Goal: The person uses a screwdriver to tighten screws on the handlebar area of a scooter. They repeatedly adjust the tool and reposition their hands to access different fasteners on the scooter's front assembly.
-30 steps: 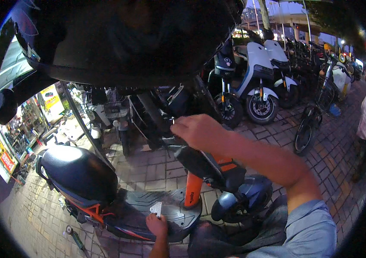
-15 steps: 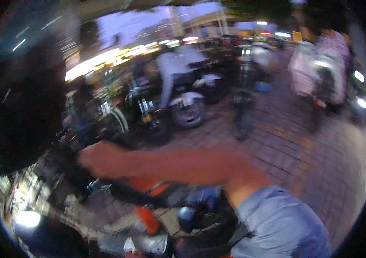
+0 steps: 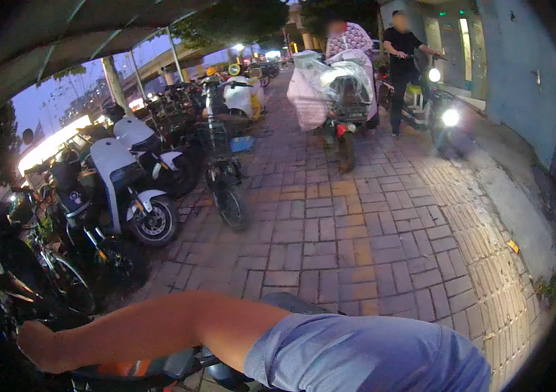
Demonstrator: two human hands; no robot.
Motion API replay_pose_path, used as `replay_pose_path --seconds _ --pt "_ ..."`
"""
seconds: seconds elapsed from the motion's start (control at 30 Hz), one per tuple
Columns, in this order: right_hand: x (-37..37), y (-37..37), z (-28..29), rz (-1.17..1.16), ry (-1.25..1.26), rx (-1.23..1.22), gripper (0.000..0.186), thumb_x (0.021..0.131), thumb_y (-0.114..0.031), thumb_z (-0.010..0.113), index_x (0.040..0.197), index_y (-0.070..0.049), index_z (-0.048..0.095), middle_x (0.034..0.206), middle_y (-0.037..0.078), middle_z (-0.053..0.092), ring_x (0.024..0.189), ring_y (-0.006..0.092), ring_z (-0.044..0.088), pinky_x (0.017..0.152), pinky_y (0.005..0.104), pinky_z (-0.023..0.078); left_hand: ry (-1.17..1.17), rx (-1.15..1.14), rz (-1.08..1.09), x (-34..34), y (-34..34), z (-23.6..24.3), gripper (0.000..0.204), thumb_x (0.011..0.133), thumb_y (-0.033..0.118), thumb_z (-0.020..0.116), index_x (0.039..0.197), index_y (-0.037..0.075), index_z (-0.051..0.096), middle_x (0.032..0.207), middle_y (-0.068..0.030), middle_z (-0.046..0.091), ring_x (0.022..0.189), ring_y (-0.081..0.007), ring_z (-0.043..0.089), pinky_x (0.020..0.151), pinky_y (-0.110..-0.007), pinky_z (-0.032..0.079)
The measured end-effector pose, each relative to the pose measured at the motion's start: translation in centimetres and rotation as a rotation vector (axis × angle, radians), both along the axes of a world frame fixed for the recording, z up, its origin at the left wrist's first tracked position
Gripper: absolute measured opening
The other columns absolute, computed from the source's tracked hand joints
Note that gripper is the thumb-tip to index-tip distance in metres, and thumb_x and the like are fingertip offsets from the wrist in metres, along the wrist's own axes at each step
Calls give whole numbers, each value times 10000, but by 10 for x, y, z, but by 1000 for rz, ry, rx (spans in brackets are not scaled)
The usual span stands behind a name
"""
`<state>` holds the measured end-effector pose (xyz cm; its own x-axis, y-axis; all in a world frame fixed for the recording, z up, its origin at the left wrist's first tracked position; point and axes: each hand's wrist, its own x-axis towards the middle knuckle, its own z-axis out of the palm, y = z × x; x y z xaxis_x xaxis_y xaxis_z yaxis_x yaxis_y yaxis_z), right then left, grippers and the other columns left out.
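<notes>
My right hand (image 3: pixel 37 344) is at the lower left edge of the head view, at the end of my bare forearm, which reaches across the bottom from a blue sleeve (image 3: pixel 363 359). The hand lies against dark scooter parts, and its fingers are lost in shadow, so a grip cannot be made out. Just under the forearm shows a black and orange scooter body (image 3: pixel 137 369). My left hand is out of the picture.
Parked scooters, one white (image 3: pixel 124 179), and a bicycle (image 3: pixel 226 183) line the left side. On the brick pavement (image 3: pixel 356 242), a rider with a pink-covered scooter (image 3: pixel 340 88) and a person beside a scooter with a lit headlamp (image 3: pixel 444 116) approach. A blue wall (image 3: pixel 520 72) runs along the right.
The view has swung up and to the right, from the scooter below me to the brick path. My left hand on the scooter's footboard has dropped out of view.
</notes>
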<state>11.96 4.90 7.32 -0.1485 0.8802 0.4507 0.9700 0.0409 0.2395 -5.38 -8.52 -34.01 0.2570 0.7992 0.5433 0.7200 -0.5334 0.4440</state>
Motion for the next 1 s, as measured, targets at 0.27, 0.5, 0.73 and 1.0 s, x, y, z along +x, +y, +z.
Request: replay_pose_path --seconds 0.27,0.5,0.73,1.0 --pt "27 23 -50 72 -52 633 181 679 -212 662 785 -77 719 939 122 677 898 292 638 728 389 501 40 36 133 -43 23 23 302 738 216 608 894 -42 588 896 -232 568 869 -412 549 782 -492 434" --pt "16 -163 -18 205 214 287 278 749 -148 633 1013 -66 605 904 138 591 796 312 640 640 435 538 42 -45 147 -112 31 -52 248 745 182 598 879 -26 584 911 -219 570 881 -412 543 785 -494 431" --pt "6 -169 -42 444 -75 546 198 726 -136 608 895 -33 611 807 79 575 738 225 629 713 361 514 48 77 223 -111 19 -39 228 733 171 631 874 -3 587 888 -166 572 923 -362 534 821 -458 434" --pt "5 -169 -42 456 -298 558 235 698 -137 615 896 -14 640 823 87 582 745 223 624 729 349 530 86 44 205 -120 25 -41 250 712 200 635 849 -4 591 870 -163 572 923 -360 535 834 -460 439"
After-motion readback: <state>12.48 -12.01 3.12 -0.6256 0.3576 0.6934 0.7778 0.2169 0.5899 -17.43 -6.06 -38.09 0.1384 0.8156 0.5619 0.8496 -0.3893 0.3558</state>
